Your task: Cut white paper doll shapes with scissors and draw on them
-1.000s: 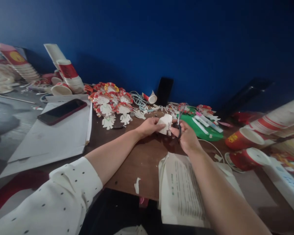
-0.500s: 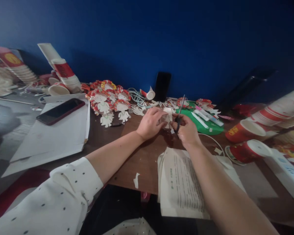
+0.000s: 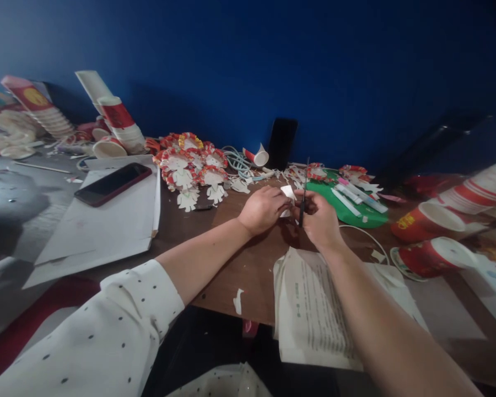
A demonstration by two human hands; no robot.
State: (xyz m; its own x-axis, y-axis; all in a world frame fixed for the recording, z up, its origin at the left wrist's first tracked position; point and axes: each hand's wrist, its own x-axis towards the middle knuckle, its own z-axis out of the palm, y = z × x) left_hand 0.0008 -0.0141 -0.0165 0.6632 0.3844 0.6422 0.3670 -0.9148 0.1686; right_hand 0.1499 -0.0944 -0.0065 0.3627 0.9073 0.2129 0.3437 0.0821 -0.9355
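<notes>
My left hand (image 3: 263, 209) is closed on a small white paper piece (image 3: 288, 193) above the brown table. Close beside it, my right hand (image 3: 319, 218) grips a pair of scissors (image 3: 303, 204) with dark handles, the blades pointing up and away from me. The fingertips of my right hand are near the paper; whether they touch it I cannot tell. To the left of my hands lies a pile of paper-cup dolls (image 3: 190, 171), white figures with red and yellow fringes.
Behind my hands a dark phone (image 3: 283, 143) leans on the blue wall. Markers (image 3: 351, 198) lie on a green disc (image 3: 372, 219) at right, near red paper cups (image 3: 430, 220). Printed paper (image 3: 310, 309) lies in front. Another phone (image 3: 112, 183) rests on white sheets (image 3: 103, 237) at left.
The whole view has shifted slightly, so things appear further right. The paper has turned between my hands and shows a brighter face, and the scissors stand more upright.
</notes>
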